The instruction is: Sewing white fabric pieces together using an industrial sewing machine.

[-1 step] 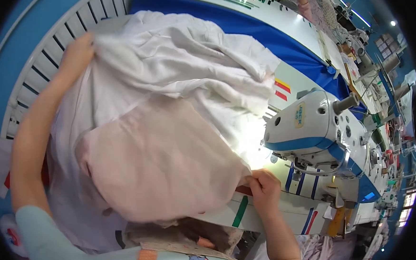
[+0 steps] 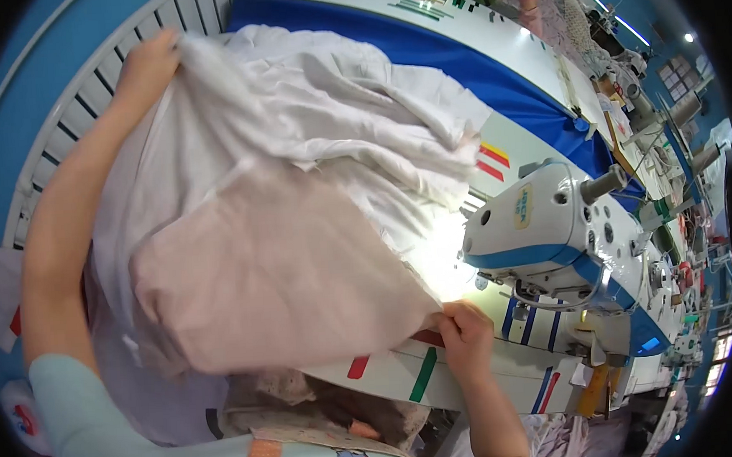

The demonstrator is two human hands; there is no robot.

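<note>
Hands (image 2: pixel 148 67) (image 2: pixel 468 333), two, gripping pale cloth (image 2: pixel 276 272), one sewing machine (image 2: pixel 533 227) beside

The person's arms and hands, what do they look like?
The left hand and right hand are bare, with no gloves showing. The left arm has a pale blue-green sleeve ending near the elbow; the right forearm shows no sleeve.
</note>
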